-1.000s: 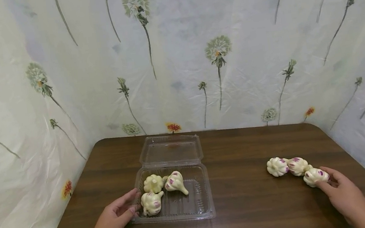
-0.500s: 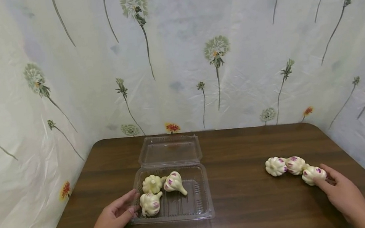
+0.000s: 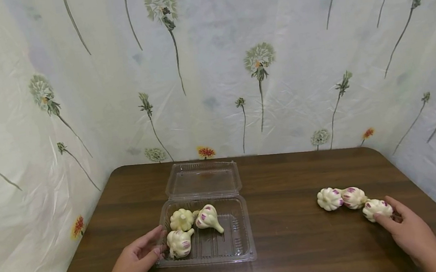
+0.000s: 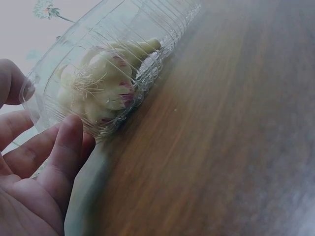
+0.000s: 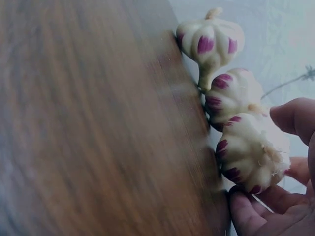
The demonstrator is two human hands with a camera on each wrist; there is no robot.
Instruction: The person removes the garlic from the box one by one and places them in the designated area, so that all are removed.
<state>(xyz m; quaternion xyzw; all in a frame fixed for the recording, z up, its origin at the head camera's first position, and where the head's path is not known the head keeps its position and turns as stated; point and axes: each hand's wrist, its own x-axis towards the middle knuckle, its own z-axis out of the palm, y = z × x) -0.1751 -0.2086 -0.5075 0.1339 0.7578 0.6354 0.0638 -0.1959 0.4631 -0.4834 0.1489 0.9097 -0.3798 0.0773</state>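
My left hand (image 3: 140,254) holds the left rim of a clear plastic clamshell container (image 3: 240,257), thumb at the near corner. Inside the container's left half lie three garlic bulbs: one pale with its stem up (image 3: 181,220), one with purple streaks near my fingers (image 3: 180,243), one with its stem toward me (image 3: 207,218). On the right, my right hand (image 3: 409,225) grips a purple-marked garlic bulb (image 3: 377,210) between thumb and fingers; its root end faces the hand in the right wrist view. Two more bulbs, a middle one (image 3: 353,197) and a far-left one (image 3: 329,199), continue the row.
The container's lid (image 3: 203,179) lies folded back toward the wall. Dark brown wood table (image 3: 289,237) stretches between the container and the row of garlic. Behind the table hangs a pale sheet (image 3: 208,63) printed with dandelions.
The garlic bulb in my right hand has turned and shifted slightly right, so its stem end sits differently against the middle bulb. My left hand and the container stay put.
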